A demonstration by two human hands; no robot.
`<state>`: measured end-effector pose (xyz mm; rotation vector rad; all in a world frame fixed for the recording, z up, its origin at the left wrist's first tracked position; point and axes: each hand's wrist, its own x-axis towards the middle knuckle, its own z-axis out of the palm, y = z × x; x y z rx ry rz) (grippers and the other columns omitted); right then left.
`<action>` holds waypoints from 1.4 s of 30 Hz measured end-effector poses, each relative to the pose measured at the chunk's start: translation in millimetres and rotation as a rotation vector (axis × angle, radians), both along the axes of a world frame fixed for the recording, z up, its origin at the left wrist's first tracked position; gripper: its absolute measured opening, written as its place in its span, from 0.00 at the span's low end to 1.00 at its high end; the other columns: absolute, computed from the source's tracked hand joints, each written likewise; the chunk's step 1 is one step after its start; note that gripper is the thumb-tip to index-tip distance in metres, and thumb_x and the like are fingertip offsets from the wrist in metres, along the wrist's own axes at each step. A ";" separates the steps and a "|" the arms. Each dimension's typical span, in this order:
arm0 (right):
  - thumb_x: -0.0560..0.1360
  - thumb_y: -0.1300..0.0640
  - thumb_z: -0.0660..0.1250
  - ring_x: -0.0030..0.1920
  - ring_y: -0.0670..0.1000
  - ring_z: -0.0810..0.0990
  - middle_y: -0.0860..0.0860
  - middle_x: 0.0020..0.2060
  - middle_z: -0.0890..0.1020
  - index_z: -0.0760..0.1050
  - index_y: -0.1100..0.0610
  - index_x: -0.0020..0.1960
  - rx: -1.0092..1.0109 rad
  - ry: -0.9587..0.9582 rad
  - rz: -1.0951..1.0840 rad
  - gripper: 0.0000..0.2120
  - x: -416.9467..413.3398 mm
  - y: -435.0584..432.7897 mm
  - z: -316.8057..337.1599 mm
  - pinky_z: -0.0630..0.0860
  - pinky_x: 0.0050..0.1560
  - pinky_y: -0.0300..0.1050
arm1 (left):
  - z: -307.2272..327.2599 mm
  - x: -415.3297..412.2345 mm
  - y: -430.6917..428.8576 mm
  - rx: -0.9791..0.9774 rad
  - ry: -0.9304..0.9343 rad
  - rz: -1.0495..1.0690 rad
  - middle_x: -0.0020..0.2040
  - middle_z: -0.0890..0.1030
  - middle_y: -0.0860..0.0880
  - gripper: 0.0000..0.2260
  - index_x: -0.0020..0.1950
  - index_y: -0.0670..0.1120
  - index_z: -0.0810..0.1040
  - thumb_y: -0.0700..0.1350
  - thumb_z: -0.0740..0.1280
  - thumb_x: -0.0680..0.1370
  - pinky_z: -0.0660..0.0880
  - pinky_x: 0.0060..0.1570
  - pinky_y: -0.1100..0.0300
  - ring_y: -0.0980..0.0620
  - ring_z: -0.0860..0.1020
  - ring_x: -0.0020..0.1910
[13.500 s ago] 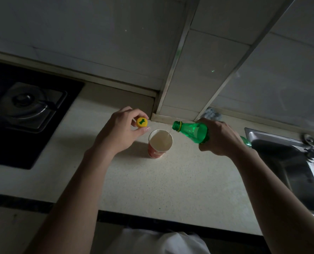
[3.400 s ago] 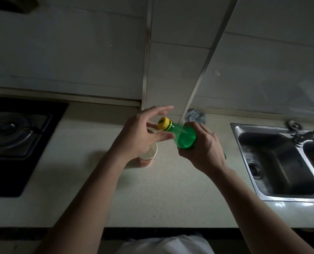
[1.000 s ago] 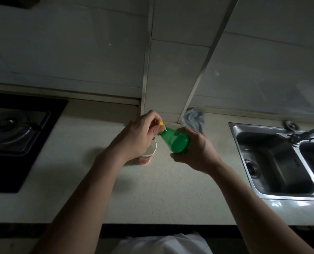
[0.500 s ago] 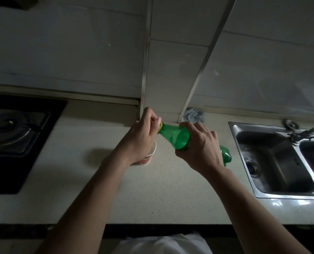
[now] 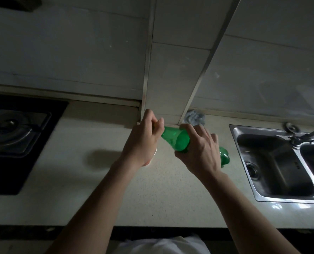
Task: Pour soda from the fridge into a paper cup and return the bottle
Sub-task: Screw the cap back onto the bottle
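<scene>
While the green bottle (image 5: 176, 139) is gripped round its body by the right hand (image 5: 198, 153) above the counter (image 5: 152, 198), just right of the half-hidden paper cup (image 5: 155, 152), its mouth is enclosed by the curled fingers (image 5: 158, 125) of the left hand (image 5: 143, 142), so recapping is judged underway and a carry to the fridge is called for next.

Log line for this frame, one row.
left hand: grips bottle mouth; right hand: holds bottle, tilted; cup: on counter, mostly hidden by left hand

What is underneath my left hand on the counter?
A paper cup stands under the left hand; only its rim edge and base show. What it holds is covered by the hand.
</scene>
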<state>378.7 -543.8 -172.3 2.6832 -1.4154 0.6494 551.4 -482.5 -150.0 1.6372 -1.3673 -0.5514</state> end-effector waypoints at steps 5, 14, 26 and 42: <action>0.63 0.51 0.80 0.46 0.45 0.78 0.46 0.53 0.79 0.73 0.52 0.63 0.289 -0.156 0.178 0.31 -1.7 -3.8 10.6 0.79 0.44 0.38 | 10.5 7.9 1.8 -0.084 -0.002 -0.163 0.29 0.68 0.52 0.11 0.46 0.45 0.65 0.50 0.56 0.84 0.63 0.24 0.59 0.55 0.67 0.25; 0.65 0.49 0.79 0.48 0.46 0.79 0.47 0.54 0.79 0.71 0.51 0.65 0.429 -0.139 0.201 0.32 1.3 -3.6 12.2 0.81 0.47 0.41 | 6.2 12.0 -2.7 -0.088 -0.170 -0.002 0.31 0.75 0.52 0.16 0.46 0.48 0.68 0.61 0.56 0.80 0.65 0.22 0.68 0.58 0.75 0.25; 0.64 0.49 0.80 0.47 0.42 0.79 0.43 0.53 0.79 0.72 0.53 0.64 0.501 -0.195 0.341 0.32 4.2 -7.9 17.8 0.78 0.44 0.33 | 8.1 9.2 -2.5 -0.289 -0.138 -0.032 0.28 0.69 0.55 0.12 0.43 0.46 0.68 0.52 0.56 0.82 0.63 0.21 0.72 0.55 0.74 0.26; 0.67 0.54 0.78 0.43 0.45 0.83 0.47 0.48 0.81 0.72 0.47 0.58 1.035 -0.172 0.329 0.23 -31.2 -26.8 35.4 0.80 0.41 0.41 | 26.6 -15.0 -25.5 -0.165 -0.304 -0.109 0.29 0.75 0.52 0.10 0.43 0.51 0.65 0.53 0.57 0.83 0.68 0.24 0.56 0.54 0.75 0.26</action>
